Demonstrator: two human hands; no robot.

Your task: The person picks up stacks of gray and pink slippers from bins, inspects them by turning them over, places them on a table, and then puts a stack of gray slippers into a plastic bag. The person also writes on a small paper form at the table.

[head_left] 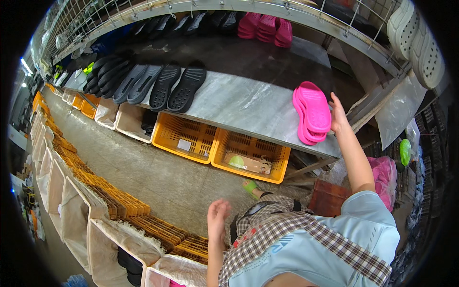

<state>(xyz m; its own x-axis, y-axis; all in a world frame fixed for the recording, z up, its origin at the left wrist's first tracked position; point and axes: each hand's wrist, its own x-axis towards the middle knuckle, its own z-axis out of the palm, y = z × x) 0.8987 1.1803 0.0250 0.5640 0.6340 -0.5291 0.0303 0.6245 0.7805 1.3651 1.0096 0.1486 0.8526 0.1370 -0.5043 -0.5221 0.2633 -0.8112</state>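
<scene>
A small stack of bright pink shoe soles (318, 112) lies at the right end of the grey table (248, 100). My right hand (338, 115) is at the right edge of that stack, fingers stretched upward and thumb side toward the soles. Whether it touches them I cannot tell. Low in front of my body hangs my left hand (218, 213), its fingers loosely bent and slightly blurred, with nothing visible in it. Left of the pink stack, across a stretch of tabletop, sit black soles (178, 88) and dark grey soles (137, 83) in pairs.
Pink soles (266, 29) and black ones line the table's back. Yellow crates (251, 153) stand below its front edge. White-lined baskets (114, 248) run along the left. A metal frame (315, 21) arches above, and pale clogs (416, 43) hang at the upper right.
</scene>
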